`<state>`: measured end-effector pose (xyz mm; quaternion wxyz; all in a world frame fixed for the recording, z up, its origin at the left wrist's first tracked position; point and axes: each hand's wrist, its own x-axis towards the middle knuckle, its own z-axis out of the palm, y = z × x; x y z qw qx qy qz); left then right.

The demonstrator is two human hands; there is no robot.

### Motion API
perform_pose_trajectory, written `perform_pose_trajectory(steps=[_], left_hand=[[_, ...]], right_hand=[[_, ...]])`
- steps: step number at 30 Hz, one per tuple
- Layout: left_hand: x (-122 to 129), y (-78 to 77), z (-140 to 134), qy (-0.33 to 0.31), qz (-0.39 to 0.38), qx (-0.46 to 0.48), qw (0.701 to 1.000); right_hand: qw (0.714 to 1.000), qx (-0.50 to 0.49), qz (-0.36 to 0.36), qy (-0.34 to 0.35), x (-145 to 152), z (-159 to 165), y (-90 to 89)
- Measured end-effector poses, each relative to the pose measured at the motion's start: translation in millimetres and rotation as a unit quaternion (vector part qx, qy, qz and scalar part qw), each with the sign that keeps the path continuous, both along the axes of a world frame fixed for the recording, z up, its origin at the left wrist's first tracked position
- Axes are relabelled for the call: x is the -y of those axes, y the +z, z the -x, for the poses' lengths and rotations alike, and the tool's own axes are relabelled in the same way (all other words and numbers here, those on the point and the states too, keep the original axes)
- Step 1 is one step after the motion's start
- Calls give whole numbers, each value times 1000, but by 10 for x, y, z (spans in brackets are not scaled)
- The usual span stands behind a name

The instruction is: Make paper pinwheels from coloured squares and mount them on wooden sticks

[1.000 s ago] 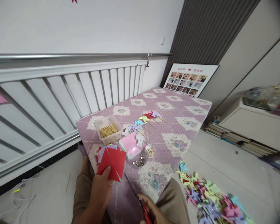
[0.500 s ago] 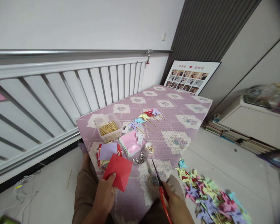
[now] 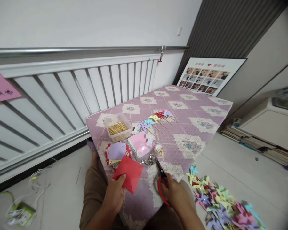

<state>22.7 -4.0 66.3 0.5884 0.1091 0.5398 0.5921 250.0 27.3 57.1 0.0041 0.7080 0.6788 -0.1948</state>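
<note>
A red square of paper (image 3: 130,172) with crease lines is pinched in my left hand (image 3: 116,190), its thumb on top. My right hand (image 3: 176,191) grips a pair of scissors (image 3: 162,174) with red handles and dark blades; the blades look closed and point away from me. The scissors are to the right of the red paper, apart from it. Just beyond the paper lies a pile of coloured paper squares (image 3: 117,150), purple on top. Pink paper squares (image 3: 137,141), a dish of silvery small pieces (image 3: 148,160) and a small round tub of pale bits (image 3: 159,151) are beyond the hands.
A plastic box of wooden sticks (image 3: 117,127) stands at the table's left edge. Several finished paper pinwheels (image 3: 156,118) lie behind it on the flowered tablecloth (image 3: 189,142). Many pinwheels (image 3: 223,201) are heaped on the floor at right. A radiator (image 3: 110,84) runs along the left.
The scissors have turned in my right hand, and their handle loops now show more fully. My left hand still holds the red paper. The whole view has shifted somewhat to the left.
</note>
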Motion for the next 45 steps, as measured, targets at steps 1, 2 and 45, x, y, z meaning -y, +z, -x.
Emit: perform_pose_trajectory(steps=[1, 2, 45], left_hand=[[-5, 7, 1, 2, -5, 18, 1000], [-10, 21, 3, 4, -12, 38, 999], [-80, 402, -59, -86, -157, 115, 977]], right_hand=[[1000, 5, -4, 5, -20, 11, -32], [1000, 8, -10, 9, -36, 16, -74], [831, -415, -332, 163, 205, 854, 333]])
